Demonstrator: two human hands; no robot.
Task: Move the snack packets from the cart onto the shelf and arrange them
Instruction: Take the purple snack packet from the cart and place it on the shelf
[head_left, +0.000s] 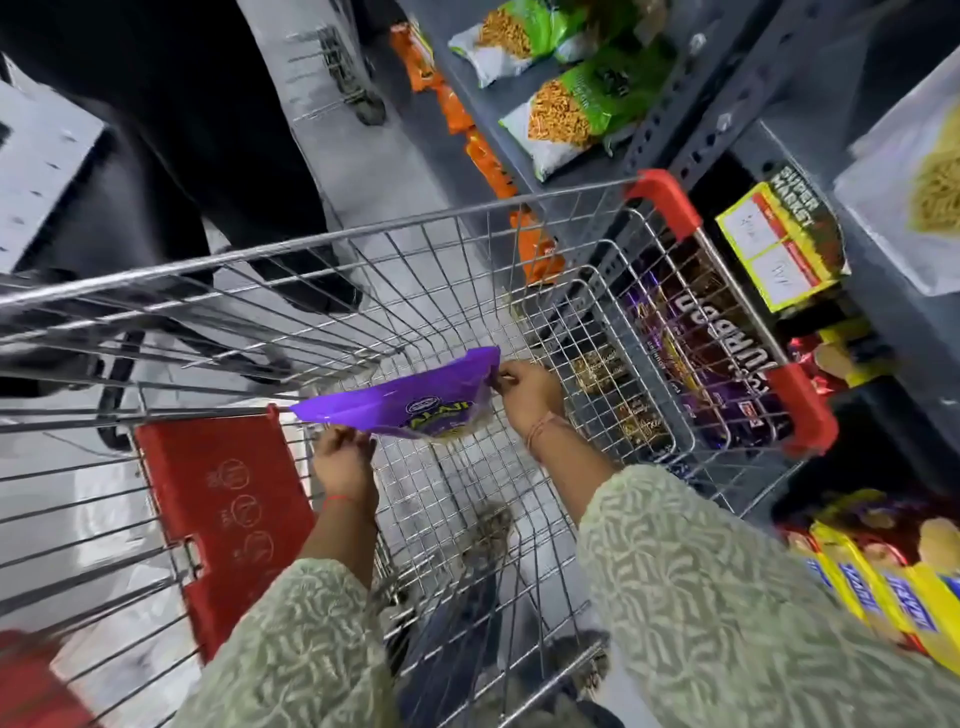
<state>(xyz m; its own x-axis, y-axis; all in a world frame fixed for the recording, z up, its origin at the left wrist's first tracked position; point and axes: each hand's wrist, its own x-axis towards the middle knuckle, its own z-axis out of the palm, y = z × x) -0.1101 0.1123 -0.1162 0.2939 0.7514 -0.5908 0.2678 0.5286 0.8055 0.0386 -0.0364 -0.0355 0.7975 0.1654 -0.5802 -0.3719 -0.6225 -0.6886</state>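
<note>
A glossy purple snack packet (415, 400) is pinched by left hand (345, 457) and right hand (527, 392) inside the wire shopping cart (322, 241); catching on its rim seems likely.

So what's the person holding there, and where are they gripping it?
A purple snack packet, held inside the cart by both hands: left hand pinching its near lower edge, right hand pinching its far end.

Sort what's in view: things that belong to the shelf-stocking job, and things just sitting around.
Job:
purple snack packet, held by left hand and right hand
wire cart
grey shelf

Not part of it:
red child-seat flap
yellow supermarket price tag
second cart
</note>
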